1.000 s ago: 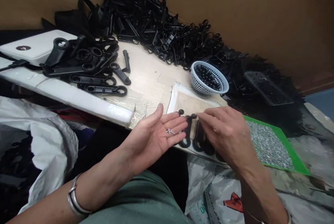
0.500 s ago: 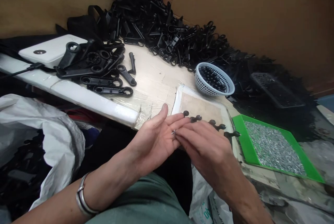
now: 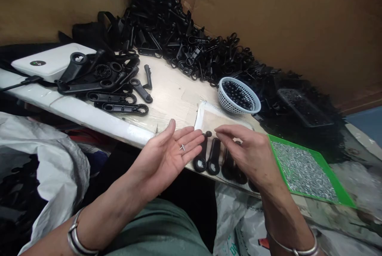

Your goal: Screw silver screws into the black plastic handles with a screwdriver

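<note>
My left hand (image 3: 167,154) lies palm up at the table's front edge, fingers stretched out, with small silver screws (image 3: 182,147) resting on the fingers. My right hand (image 3: 249,152) hovers palm down over a row of black plastic handle parts (image 3: 210,156) lined up on a beige pad (image 3: 215,119). Its fingers are curled with the tips pinched together near the top end of one part; what they pinch is too small to make out.
A large heap of black plastic parts (image 3: 185,37) fills the back of the table. More parts (image 3: 113,89) lie at the left beside a white device (image 3: 47,65). A white basket of black beads (image 3: 238,96) and a green tray of screws (image 3: 301,166) sit right. Cardboard walls stand behind.
My right hand has left my left palm, where its fingertips were at the screws, and moved right over the row of black parts. My left hand stays palm up.
</note>
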`<move>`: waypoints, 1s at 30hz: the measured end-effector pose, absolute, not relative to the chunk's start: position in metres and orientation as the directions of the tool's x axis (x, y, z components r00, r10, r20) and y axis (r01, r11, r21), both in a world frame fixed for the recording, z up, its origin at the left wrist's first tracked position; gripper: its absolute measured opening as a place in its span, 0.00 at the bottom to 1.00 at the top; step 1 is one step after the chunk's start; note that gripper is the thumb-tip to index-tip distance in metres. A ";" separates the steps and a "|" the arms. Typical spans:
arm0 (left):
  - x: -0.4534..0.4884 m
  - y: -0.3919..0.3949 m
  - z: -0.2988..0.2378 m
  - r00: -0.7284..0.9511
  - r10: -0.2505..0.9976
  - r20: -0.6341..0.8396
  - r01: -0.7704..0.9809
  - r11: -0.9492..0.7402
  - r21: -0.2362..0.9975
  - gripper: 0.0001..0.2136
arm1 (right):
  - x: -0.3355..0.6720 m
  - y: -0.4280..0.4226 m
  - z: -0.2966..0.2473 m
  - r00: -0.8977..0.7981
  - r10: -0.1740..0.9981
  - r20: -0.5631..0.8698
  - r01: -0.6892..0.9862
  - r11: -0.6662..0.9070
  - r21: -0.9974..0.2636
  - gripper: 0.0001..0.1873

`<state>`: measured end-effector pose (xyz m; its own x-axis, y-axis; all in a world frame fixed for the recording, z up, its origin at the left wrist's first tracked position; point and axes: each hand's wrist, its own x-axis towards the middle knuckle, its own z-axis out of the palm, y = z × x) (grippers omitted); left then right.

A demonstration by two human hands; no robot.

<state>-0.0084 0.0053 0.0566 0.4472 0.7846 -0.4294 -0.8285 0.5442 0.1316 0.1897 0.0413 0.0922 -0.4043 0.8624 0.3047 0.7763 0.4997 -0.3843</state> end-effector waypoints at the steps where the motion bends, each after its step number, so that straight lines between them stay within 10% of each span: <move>1: -0.010 0.006 0.057 0.436 0.790 -0.431 -0.832 0.537 0.141 0.27 | 0.189 0.044 0.090 -0.395 0.867 0.303 0.780 0.491 -0.388 0.05; 18: -0.014 0.011 0.057 0.434 0.790 -0.432 -0.822 0.544 0.169 0.26 | 0.195 0.044 0.097 -0.446 0.838 0.313 0.789 0.534 -0.305 0.05; 30: 0.078 0.020 0.111 0.700 0.654 -0.286 -0.572 0.754 0.323 0.29 | 0.324 -0.064 0.131 0.377 0.658 0.652 0.912 -0.141 -0.386 0.08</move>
